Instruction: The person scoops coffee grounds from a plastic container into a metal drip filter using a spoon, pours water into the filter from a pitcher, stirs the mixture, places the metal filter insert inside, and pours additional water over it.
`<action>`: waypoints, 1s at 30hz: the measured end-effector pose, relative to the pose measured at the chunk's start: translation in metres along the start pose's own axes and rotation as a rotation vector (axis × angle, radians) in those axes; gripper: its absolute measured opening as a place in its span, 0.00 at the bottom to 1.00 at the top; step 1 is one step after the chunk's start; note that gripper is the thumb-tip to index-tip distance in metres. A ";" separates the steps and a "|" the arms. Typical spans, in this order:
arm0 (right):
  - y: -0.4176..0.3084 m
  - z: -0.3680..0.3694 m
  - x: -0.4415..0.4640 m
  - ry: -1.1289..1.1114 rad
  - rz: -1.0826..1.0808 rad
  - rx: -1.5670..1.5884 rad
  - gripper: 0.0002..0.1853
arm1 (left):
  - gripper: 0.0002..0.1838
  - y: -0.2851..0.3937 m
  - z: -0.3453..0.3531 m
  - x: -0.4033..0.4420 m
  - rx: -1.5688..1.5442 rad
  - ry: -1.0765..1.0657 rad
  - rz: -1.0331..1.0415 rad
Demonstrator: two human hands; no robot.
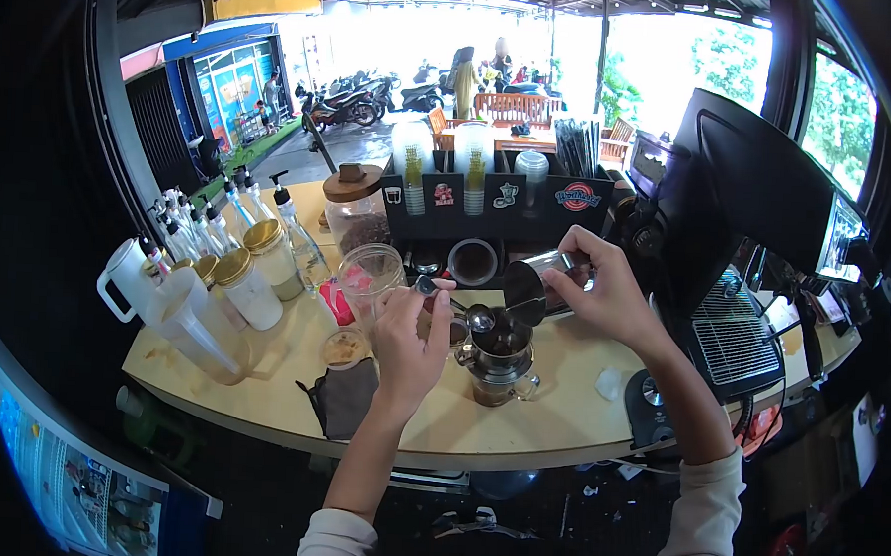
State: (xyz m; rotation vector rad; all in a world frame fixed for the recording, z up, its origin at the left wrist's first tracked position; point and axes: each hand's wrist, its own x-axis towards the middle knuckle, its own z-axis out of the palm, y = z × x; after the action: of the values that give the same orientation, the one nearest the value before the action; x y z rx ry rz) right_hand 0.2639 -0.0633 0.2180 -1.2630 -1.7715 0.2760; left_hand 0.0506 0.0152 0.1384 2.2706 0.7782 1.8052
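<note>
My left hand (408,341) is closed around a spoon's handle. The spoon's round metal bowl (481,318) hangs over the left rim of a metal drip filter (507,360). This filter sits on a glass cup (495,391) with a clear handle on its right. My right hand (604,290) grips a shiny metal cup (545,272), tilted with its mouth toward the lower left, above the filter. Whether anything is flowing from the cup, I cannot tell. Behind my left hand stands a clear plastic jar (370,267), and a dark cloth (343,401) lies beside my wrist.
Gold-lidded jars (249,289), pump bottles (300,237) and plastic pitchers (200,327) crowd the left. A black organizer (493,215) with stacked cups lines the back. To the right are a small scale-like black device (651,411), a drip grate (732,325) and a monitor (758,182).
</note>
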 end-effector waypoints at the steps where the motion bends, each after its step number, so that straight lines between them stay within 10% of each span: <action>1: 0.000 0.001 0.000 0.002 0.009 0.022 0.10 | 0.07 -0.001 0.000 0.000 -0.001 0.002 -0.001; 30: 0.173 0.049 -0.112 0.573 0.523 0.748 0.09 | 0.06 0.008 0.001 0.000 -0.078 -0.161 0.154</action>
State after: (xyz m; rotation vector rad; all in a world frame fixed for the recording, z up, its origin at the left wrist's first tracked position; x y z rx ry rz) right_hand 0.3419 -0.0645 0.0212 -1.0662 -0.7109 0.7145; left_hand 0.0540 0.0092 0.1416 2.4464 0.5110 1.6529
